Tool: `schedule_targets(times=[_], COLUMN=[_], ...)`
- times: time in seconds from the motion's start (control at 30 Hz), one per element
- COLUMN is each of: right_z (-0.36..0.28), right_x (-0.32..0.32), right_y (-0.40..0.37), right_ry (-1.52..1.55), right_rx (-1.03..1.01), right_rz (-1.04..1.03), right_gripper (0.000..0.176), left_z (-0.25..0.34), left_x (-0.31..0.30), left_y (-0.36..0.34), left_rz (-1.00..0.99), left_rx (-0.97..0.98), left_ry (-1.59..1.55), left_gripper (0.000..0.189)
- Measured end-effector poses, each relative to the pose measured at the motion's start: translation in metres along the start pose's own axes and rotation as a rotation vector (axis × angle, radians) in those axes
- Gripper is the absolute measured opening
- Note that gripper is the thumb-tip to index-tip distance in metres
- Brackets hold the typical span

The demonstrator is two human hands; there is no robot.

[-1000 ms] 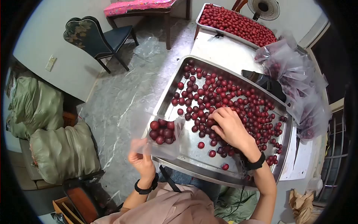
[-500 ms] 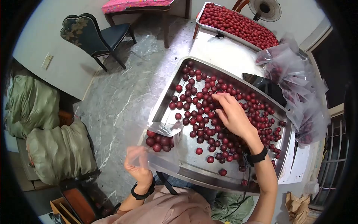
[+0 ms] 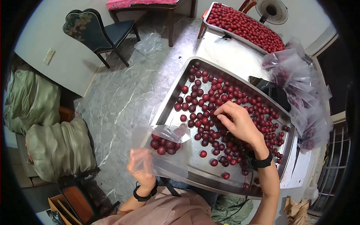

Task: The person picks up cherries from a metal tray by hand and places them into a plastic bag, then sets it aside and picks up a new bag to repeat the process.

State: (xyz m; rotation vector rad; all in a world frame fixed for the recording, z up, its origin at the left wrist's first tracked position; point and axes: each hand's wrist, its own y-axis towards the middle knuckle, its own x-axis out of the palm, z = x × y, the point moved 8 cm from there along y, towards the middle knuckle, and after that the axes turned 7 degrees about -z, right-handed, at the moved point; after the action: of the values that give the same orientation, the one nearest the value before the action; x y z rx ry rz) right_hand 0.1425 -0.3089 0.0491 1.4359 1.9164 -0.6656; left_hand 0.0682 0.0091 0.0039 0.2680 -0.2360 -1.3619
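Seemingly mid-picking: left hand [image 3: 141, 164] pinches bag [image 3: 170, 162] holding fruit [image 3: 162, 143]; right hand [image 3: 242, 122] over tray [image 3: 200, 165], grip unclear; calls for light pinch.

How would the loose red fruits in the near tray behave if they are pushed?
The red fruits would probably roll, being round. Their shiny skins may feel slippery. The metal tray has raised walls that would likely contain them.

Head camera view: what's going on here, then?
A person's left hand holds a translucent plastic bag with round dark-red fruits inside, by the near left side of a rectangular silver metal tray. Their right hand is among loose fruits spread across the tray; whether it grasps any is unclear. Many fruits lie unbagged.
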Motion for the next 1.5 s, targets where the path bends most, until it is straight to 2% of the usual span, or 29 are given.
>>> schedule_targets(times=[0.07,0.23,0.33,0.5,0.57,0.77,0.87,1.17,1.27,1.5], right_z=[0.002,-0.002,-0.002,0.003,0.001,0.008,0.019,0.014,0.001,-0.117], right_x=[-0.004,-0.01,0.007,0.033,0.039,0.043,0.045,0.035,0.027,-0.042], right_y=[0.006,0.038,0.066,0.101,0.108,0.116,0.119,0.12,0.11,0.036], right_ry=[0.113,-0.022,-0.217,-0.384,-0.51,-0.519,-0.505,-0.516,-0.433,0.034], right_rx=[0.045,-0.061,-0.111,-0.122,-0.107,-0.063,0.038,0.007,-0.052,-0.158], right_rz=[-0.005,0.098,0.034,-0.047,-0.066,-0.104,-0.174,-0.068,-0.007,0.102], right_gripper=[0.01,0.018,0.029,0.029,0.024,0.02,0.027,0.03,0.028,0.026], left_z=[0.001,0.002,0.002,-0.001,0.001,0.003,0.005,0.009,0.008,0.008], left_x=[0.0,0.002,0.0,0.001,-0.001,0.003,0.003,0.006,0.005,0.006], left_y=[0.0,0.001,0.0,-0.001,0.0,0.001,0.001,0.002,0.001,0.0], left_rz=[0.0,0.0,0.007,0.021,0.016,-0.003,-0.01,-0.057,-0.048,-0.042], left_rx=[0.0,-0.008,-0.006,-0.044,-0.016,-0.025,-0.009,0.047,0.048,0.038], left_ry=[-0.008,-0.016,0.017,-0.038,0.005,-0.076,-0.089,-0.044,-0.064,-0.098], left_gripper=[0.011,0.012,0.012,0.01,0.01,0.011,0.015,0.021,0.021,0.02])
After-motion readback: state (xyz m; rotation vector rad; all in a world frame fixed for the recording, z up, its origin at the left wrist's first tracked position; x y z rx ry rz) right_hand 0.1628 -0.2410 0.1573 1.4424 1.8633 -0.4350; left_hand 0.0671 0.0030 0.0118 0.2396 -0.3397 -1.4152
